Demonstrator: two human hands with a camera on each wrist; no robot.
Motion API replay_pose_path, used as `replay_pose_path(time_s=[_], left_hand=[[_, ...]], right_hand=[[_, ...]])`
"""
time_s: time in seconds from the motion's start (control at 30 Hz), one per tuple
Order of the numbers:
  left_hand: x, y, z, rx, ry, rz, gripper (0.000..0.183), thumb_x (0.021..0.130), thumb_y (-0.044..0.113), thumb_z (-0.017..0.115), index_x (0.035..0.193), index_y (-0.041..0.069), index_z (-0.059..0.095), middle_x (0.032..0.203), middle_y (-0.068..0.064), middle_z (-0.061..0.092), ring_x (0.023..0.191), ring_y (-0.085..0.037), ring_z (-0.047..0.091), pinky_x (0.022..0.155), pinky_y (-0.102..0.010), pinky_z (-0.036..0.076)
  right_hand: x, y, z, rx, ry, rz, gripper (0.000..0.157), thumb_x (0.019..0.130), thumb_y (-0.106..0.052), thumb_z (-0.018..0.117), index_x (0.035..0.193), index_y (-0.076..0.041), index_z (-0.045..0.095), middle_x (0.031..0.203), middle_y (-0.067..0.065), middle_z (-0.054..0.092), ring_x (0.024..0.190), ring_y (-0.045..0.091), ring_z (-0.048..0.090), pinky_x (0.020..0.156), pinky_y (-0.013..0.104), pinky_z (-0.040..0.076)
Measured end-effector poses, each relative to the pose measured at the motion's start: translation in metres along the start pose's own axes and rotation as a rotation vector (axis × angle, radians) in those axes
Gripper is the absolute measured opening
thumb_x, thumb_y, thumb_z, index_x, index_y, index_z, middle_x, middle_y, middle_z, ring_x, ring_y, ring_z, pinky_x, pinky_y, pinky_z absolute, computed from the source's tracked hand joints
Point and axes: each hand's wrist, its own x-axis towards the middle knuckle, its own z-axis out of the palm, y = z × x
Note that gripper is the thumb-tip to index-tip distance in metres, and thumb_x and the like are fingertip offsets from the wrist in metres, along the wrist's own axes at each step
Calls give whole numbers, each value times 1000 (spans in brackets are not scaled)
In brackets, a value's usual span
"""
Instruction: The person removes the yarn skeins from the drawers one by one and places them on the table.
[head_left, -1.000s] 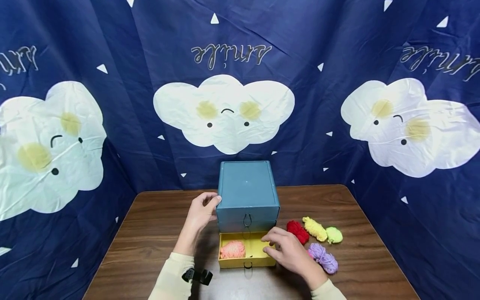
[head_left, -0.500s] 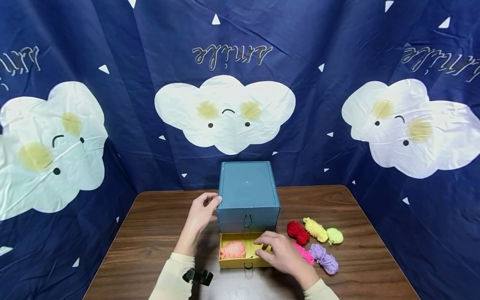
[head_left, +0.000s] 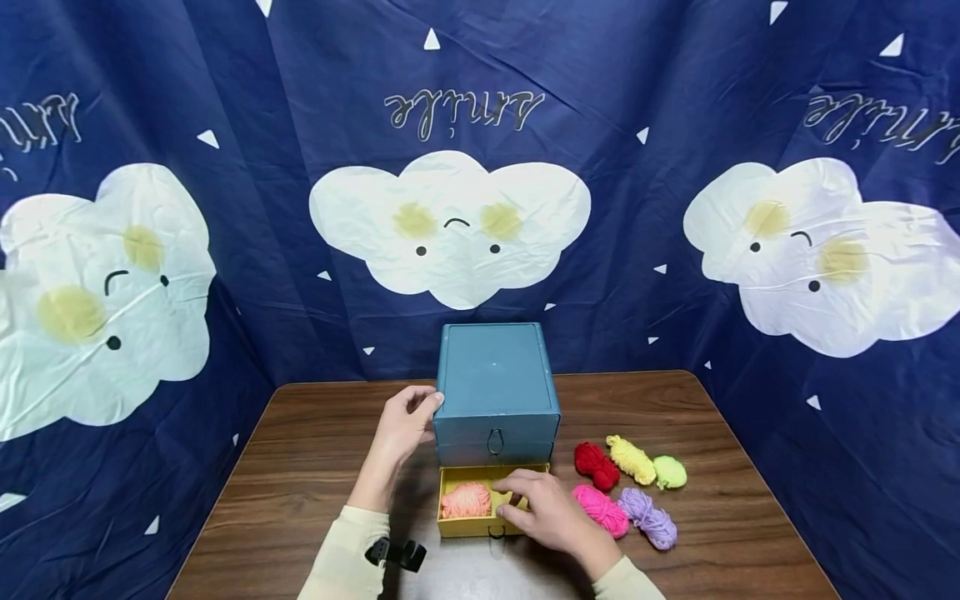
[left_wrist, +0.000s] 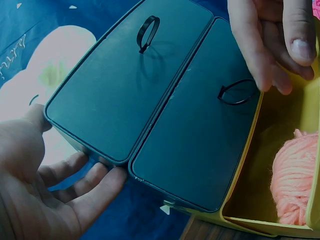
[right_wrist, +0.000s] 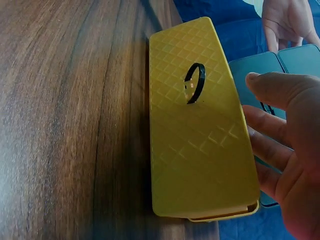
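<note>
A blue drawer box (head_left: 495, 371) stands at the back of the table, its bottom yellow drawer (head_left: 465, 527) pulled out. In that drawer's left part lies a peach yarn skein (head_left: 467, 501). My left hand (head_left: 401, 427) rests against the box's left side; the left wrist view has its fingertips (left_wrist: 116, 176) touching near the edge. Above the drawer's right part hovers my right hand (head_left: 551, 510), fingers slightly bent, nothing visible between them. A black loop handle (right_wrist: 196, 82) sticks out of the yellow drawer front in the right wrist view.
Right of the drawer lie loose yarn skeins: red (head_left: 596, 465), yellow (head_left: 631, 459), light green (head_left: 669, 472), bright pink (head_left: 601, 509) and purple (head_left: 648, 518). A dark blue cloth (head_left: 630, 100) with clouds hangs around the wooden table (head_left: 720, 533).
My right hand has moved left across the yellow drawer toward the peach skein, and the bright pink skein has come into full view. The left hand stays in place on the box.
</note>
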Motion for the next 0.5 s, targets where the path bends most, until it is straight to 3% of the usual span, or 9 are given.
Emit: replay_pose_path(time_s=[0.2, 0.5], left_hand=[[1, -1, 0, 4, -3, 6, 38, 99, 28, 68, 127, 2, 65, 92, -6, 56, 84, -17, 57, 77, -46, 64], [1, -3, 0, -3, 2, 2, 37, 99, 27, 69, 126, 2, 66, 91, -6, 55, 84, -18, 57, 80, -52, 63]], right_hand=[[6, 2, 6, -27, 10, -23, 25, 96, -19, 73, 120, -14, 75, 109, 0, 76, 84, 2, 68, 75, 23, 57], [12, 6, 12, -40, -18, -21, 23, 96, -21, 73, 118, -17, 76, 106, -4, 75, 85, 1, 67, 75, 20, 55]])
